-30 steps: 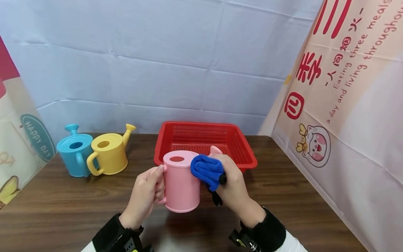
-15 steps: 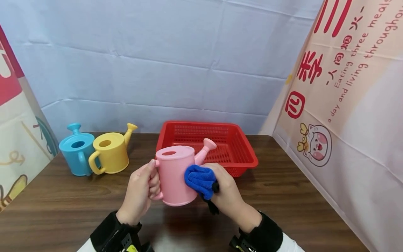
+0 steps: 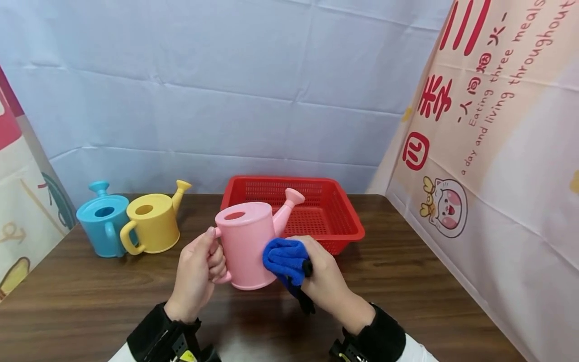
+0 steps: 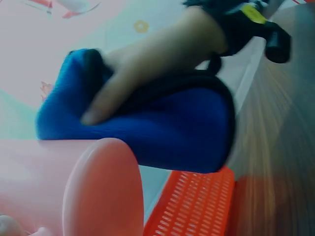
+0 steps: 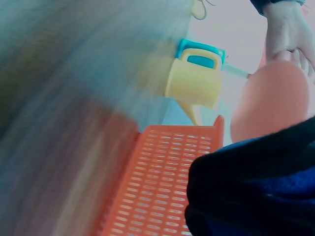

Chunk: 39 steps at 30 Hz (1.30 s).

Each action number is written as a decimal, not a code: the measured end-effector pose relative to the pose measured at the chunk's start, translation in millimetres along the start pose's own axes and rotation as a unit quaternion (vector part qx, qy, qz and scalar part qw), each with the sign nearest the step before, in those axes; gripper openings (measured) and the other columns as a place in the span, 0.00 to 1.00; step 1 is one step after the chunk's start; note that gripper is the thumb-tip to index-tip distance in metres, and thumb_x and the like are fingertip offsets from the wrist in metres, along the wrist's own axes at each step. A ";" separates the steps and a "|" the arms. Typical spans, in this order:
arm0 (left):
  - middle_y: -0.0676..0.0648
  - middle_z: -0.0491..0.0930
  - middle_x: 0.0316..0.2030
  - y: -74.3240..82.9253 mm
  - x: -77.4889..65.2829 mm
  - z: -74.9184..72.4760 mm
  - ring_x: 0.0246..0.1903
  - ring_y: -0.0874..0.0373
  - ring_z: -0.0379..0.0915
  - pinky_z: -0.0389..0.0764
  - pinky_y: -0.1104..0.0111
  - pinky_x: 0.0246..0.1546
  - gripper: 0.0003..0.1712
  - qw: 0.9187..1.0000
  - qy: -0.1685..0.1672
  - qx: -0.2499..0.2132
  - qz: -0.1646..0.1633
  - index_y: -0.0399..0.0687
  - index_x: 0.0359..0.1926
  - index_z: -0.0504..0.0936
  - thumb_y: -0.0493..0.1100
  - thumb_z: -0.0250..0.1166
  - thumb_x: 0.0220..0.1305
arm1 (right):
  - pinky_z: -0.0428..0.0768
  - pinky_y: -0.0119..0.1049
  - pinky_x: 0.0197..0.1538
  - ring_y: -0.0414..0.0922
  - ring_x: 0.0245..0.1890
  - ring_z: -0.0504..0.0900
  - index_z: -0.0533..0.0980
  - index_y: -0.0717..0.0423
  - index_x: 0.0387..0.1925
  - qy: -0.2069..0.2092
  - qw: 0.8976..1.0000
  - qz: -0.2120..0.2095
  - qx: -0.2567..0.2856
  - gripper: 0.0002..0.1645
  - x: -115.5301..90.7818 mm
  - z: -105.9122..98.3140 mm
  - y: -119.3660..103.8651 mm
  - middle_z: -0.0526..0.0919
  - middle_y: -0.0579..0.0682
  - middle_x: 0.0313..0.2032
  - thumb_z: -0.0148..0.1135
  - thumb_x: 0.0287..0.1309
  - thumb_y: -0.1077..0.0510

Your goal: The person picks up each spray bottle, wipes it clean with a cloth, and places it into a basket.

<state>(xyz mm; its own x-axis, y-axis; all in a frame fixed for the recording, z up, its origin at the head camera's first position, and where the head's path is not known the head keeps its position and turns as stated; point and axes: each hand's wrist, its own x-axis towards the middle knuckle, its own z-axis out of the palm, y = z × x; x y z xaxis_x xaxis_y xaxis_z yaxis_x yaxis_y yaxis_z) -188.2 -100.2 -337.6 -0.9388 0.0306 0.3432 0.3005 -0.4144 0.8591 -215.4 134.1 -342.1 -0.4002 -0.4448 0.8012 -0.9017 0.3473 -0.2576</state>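
Observation:
A pink watering can [image 3: 246, 246] is held up over the table, its spout pointing right and up. My left hand [image 3: 194, 274] grips its handle, fingers curled round it. In my right hand [image 3: 323, 274] is a folded blue cloth [image 3: 285, 259] with black edging, pressed against the can's right side below the spout. The left wrist view shows the right thumb lying over the cloth [image 4: 167, 128], beside the can's base [image 4: 106, 191]. From the right wrist, the dark edge of the cloth covers the lower right corner.
A red perforated basket [image 3: 348, 216] stands behind the can on the wooden table [image 3: 407, 281]. Further left are a yellow watering can [image 3: 156, 226] and a blue watering can [image 3: 101, 221], side by side. Printed cloth [image 3: 452, 161] hangs along the right side, and a pale sheet behind.
The pink can has shifted left and up and turned, so its spout now shows fully. The cloth has moved from the upper side, near the rim, down along its right side.

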 end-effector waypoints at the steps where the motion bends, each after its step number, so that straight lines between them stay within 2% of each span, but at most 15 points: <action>1: 0.48 0.50 0.12 -0.8 -1.0 1.4 0.09 0.56 0.44 0.49 0.66 0.11 0.24 1.000 -0.001 0.006 0.003 0.46 0.19 0.58 0.50 0.49 0.72 | 0.75 0.40 0.51 0.47 0.46 0.77 0.69 0.60 0.51 0.012 1.000 0.009 0.000 0.34 2.1 -1.4 -0.4 0.77 0.52 0.46 0.74 0.39 0.68; 5: 0.46 0.51 0.12 -4.0 -4.7 5.7 0.09 0.53 0.44 0.48 0.62 0.11 0.22 0.999 -0.025 0.020 0.007 0.44 0.21 0.59 0.48 0.48 0.72 | 0.76 0.40 0.50 0.47 0.47 0.78 0.69 0.62 0.51 0.071 0.996 0.057 0.007 0.35 9.8 -6.9 -1.3 0.78 0.54 0.46 0.75 0.37 0.69; 9: 0.46 0.53 0.12 -5.0 -6.6 7.2 0.10 0.52 0.46 0.49 0.62 0.11 0.23 0.999 -0.029 0.034 0.005 0.43 0.20 0.58 0.48 0.49 0.72 | 0.77 0.40 0.49 0.48 0.48 0.78 0.68 0.63 0.51 0.093 0.990 0.102 0.032 0.35 10.0 -7.4 -2.5 0.78 0.54 0.46 0.74 0.39 0.68; 14: 0.46 0.52 0.12 -2.4 -4.8 3.9 0.09 0.53 0.47 0.51 0.63 0.10 0.23 0.999 -0.037 0.031 0.013 0.45 0.20 0.58 0.48 0.47 0.73 | 0.76 0.42 0.50 0.46 0.47 0.77 0.67 0.63 0.50 0.073 0.988 0.125 0.050 0.32 1.9 -0.6 -2.6 0.77 0.52 0.46 0.72 0.42 0.67; 21: 0.48 0.50 0.12 6.3 0.0 -3.0 0.08 0.54 0.44 0.47 0.65 0.09 0.23 0.999 -0.015 0.004 0.045 0.47 0.20 0.56 0.49 0.45 0.73 | 0.74 0.42 0.52 0.42 0.50 0.76 0.70 0.54 0.50 -0.001 0.980 0.180 0.081 0.27 -3.7 8.0 -2.2 0.78 0.44 0.48 0.70 0.49 0.58; 24: 0.49 0.50 0.12 7.7 0.4 -4.8 0.08 0.55 0.44 0.47 0.65 0.09 0.23 0.999 -0.019 0.002 0.049 0.47 0.20 0.55 0.49 0.44 0.74 | 0.74 0.42 0.52 0.42 0.50 0.76 0.71 0.53 0.49 -0.010 0.981 0.179 0.073 0.26 -3.5 8.4 -1.9 0.78 0.44 0.47 0.71 0.48 0.58; 28: 0.49 0.49 0.12 6.1 -1.5 -4.3 0.09 0.55 0.44 0.49 0.66 0.10 0.23 0.998 -0.027 0.008 0.047 0.46 0.19 0.55 0.48 0.44 0.74 | 0.74 0.42 0.53 0.43 0.50 0.76 0.71 0.56 0.49 -0.001 0.984 0.166 0.065 0.26 -0.2 5.8 -0.6 0.78 0.46 0.47 0.71 0.47 0.61; 32: 0.47 0.50 0.11 2.9 -5.9 -0.7 0.09 0.54 0.45 0.51 0.65 0.10 0.23 0.999 -0.029 0.028 0.028 0.45 0.19 0.56 0.47 0.46 0.73 | 0.75 0.42 0.51 0.42 0.49 0.76 0.69 0.56 0.51 0.027 0.972 0.206 0.113 0.27 5.4 -0.3 -2.2 0.77 0.46 0.47 0.70 0.49 0.60; 35: 0.46 0.52 0.11 1.1 -9.4 2.8 0.09 0.52 0.45 0.50 0.63 0.10 0.23 0.999 -0.029 0.038 0.009 0.44 0.19 0.57 0.46 0.48 0.72 | 0.73 0.45 0.54 0.43 0.54 0.73 0.66 0.59 0.59 0.049 0.960 0.230 0.151 0.32 15.1 -8.5 -10.3 0.74 0.48 0.55 0.67 0.52 0.63; 39: 0.46 0.52 0.11 0.4 -11.7 5.4 0.09 0.52 0.46 0.50 0.63 0.10 0.23 0.999 -0.027 0.046 0.005 0.43 0.19 0.57 0.44 0.49 0.72 | 0.69 0.49 0.57 0.46 0.60 0.68 0.60 0.59 0.66 0.053 0.949 0.254 0.179 0.39 19.9 -12.6 -13.4 0.67 0.48 0.63 0.65 0.53 0.65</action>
<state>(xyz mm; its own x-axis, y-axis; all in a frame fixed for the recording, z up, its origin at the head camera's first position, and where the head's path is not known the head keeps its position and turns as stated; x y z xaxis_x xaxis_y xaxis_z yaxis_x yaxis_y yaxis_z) -176.2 -95.8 -339.3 -0.9262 0.0771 0.3692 0.3258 -0.3295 0.8862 -209.3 131.0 -315.9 -0.7961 -0.2032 0.5701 -0.6029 0.1841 -0.7763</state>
